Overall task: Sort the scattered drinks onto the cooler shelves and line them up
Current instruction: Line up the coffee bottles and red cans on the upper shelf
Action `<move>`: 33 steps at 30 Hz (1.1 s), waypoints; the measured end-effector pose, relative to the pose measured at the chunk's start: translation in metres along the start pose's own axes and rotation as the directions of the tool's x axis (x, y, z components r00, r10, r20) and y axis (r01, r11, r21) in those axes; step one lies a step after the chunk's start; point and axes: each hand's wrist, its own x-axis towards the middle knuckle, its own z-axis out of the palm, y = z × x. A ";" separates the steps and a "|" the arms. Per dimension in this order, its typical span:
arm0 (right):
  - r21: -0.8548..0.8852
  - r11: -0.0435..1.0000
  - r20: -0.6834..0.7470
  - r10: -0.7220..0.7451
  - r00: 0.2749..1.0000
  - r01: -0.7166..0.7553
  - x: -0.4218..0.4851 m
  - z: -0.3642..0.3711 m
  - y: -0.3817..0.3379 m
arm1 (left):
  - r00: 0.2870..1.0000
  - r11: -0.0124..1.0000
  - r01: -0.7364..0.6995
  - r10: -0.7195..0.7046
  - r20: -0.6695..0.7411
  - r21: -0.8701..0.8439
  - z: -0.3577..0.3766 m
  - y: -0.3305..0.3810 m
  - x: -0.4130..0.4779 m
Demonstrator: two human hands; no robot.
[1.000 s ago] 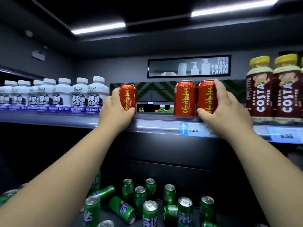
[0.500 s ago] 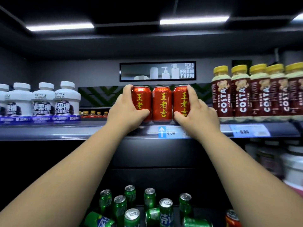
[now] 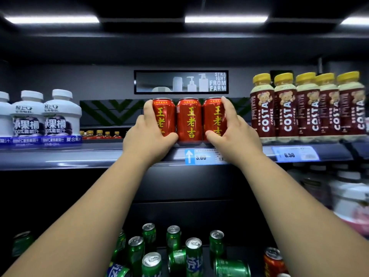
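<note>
On the shelf, left hand grips left can, right hand right can, fingers mostly hidden.

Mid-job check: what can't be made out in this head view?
Head view:
- price tag under the red cans: print blurred, right hand covers its corner.
- lower-right bottles: blurred, labels unreadable.
- bottom red can: cut by the frame edge.
- small bottles far behind: too small.

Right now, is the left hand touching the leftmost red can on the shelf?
Touching. The head view shows the left hand gripping the leftmost red can, fingers on its side and thumb across its lower front.
</note>
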 end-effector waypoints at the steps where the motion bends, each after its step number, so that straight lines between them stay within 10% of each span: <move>1: 0.008 1.000 -0.005 -0.002 1.000 0.002 0.000 0.000 0.000 | 1.000 1.000 -0.004 0.004 -0.005 -0.005 0.000 0.000 0.000; 14: -0.075 0.996 -0.077 -0.043 0.996 0.037 -0.020 0.004 0.001 | 0.993 0.989 -0.082 0.091 -0.072 0.125 0.008 -0.003 -0.028; 18: -0.261 0.945 -0.012 -0.207 0.978 0.197 -0.088 0.032 0.011 | 0.976 0.932 -0.203 0.216 -0.013 0.299 0.024 -0.017 -0.084; 22: -0.059 0.971 0.257 -0.208 0.944 0.230 -0.159 0.053 0.024 | 0.942 0.909 -0.336 0.325 0.084 0.245 0.041 -0.031 -0.150; 33: 0.122 0.991 0.684 -0.041 0.728 -0.059 -0.257 0.088 0.063 | 0.760 0.985 -0.017 -0.098 0.642 0.170 0.085 -0.083 -0.285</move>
